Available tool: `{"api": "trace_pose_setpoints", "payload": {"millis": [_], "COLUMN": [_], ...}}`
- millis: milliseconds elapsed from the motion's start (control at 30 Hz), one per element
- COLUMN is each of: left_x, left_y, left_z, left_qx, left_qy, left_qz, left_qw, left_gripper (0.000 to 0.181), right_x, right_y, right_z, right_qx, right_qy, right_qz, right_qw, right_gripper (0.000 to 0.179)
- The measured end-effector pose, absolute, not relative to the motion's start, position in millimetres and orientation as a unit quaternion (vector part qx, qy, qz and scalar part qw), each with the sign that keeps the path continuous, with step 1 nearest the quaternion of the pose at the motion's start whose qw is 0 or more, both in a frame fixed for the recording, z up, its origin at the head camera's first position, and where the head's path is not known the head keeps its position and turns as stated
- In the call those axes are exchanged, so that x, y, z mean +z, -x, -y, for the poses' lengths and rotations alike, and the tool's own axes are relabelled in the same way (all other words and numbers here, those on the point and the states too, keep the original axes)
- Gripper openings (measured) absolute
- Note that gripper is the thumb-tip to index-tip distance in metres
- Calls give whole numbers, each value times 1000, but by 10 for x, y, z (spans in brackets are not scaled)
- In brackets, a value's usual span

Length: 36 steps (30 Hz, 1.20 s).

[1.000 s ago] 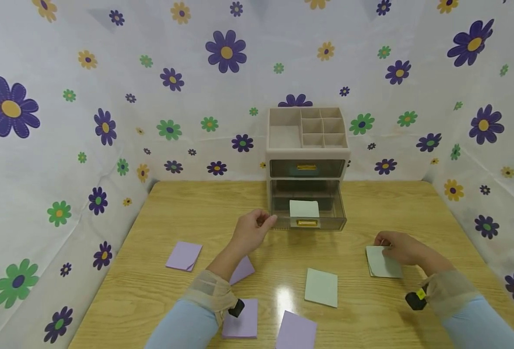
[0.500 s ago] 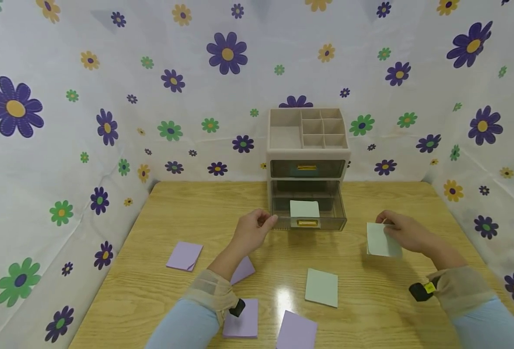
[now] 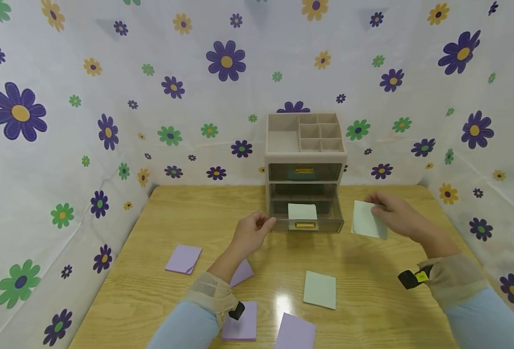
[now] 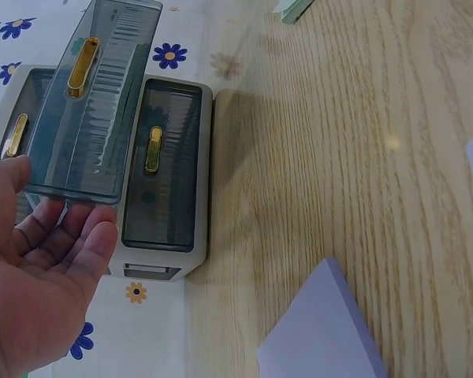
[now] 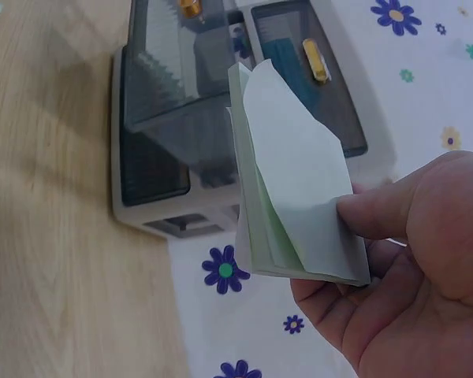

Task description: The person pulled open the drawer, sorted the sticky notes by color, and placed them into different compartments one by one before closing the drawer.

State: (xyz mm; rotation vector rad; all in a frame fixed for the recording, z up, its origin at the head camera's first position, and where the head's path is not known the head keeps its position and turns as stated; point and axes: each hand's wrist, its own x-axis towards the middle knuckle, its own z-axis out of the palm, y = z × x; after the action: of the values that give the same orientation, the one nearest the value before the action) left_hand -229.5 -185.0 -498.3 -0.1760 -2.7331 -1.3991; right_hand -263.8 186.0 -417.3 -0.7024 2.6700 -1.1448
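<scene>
A pale green sticky note pad (image 3: 369,219) is pinched between thumb and fingers of my right hand (image 3: 392,213), raised above the table to the right of the drawer unit (image 3: 305,157). Its top sheets fan loose in the right wrist view. My left hand (image 3: 251,231) holds the left front corner of the pulled-out clear drawer (image 3: 326,226), thumb and fingertips at its edge (image 4: 79,193). Inside that drawer lies another pale green pad (image 3: 302,211). A further green pad (image 3: 319,290) rests on the table in front of the unit.
Purple sticky note pads lie at the left (image 3: 184,259), partly behind my left forearm (image 3: 241,273), under its wrist (image 3: 241,324) and at the front edge (image 3: 296,332). The unit's top tray (image 3: 284,140) has several compartments. Flower-patterned cloth (image 3: 187,97) surrounds the wooden table (image 3: 152,300).
My right hand has lifted the green pad off the table and carried it up and left, closer to the open drawer. The left hand stays at the drawer corner.
</scene>
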Motion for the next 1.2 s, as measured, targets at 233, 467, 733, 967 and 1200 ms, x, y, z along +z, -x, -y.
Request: {"api": "trace_pose_setpoints", "payload": {"millis": [233, 467, 733, 967, 1200], "left_x": [-4973, -4981, -4976, -4975, -4983], "left_y": [2278, 2276, 2276, 2279, 2283], "left_z": [1846, 1854, 1854, 1856, 1859], "left_qx": [-452, -454, -455, -456, -454], "left_qy": [57, 51, 52, 55, 54], "left_qz": [889, 889, 888, 888, 889], "left_qw": [40, 39, 39, 36, 37], "left_gripper": [35, 34, 34, 34, 35], "right_x": [-4053, -3930, -3903, -3957, -3978], "right_y": [2713, 2801, 2959, 3093, 3139], "right_z": [-1660, -1411, -1141, -951, -769], "right_qx": [-372, -386, -386, -372, -367], "right_qy": [234, 236, 237, 235, 235], "right_qz": [-896, -889, -888, -894, -895], "right_qw": [60, 72, 78, 88, 99], "right_gripper": [23, 23, 20, 22, 23]}}
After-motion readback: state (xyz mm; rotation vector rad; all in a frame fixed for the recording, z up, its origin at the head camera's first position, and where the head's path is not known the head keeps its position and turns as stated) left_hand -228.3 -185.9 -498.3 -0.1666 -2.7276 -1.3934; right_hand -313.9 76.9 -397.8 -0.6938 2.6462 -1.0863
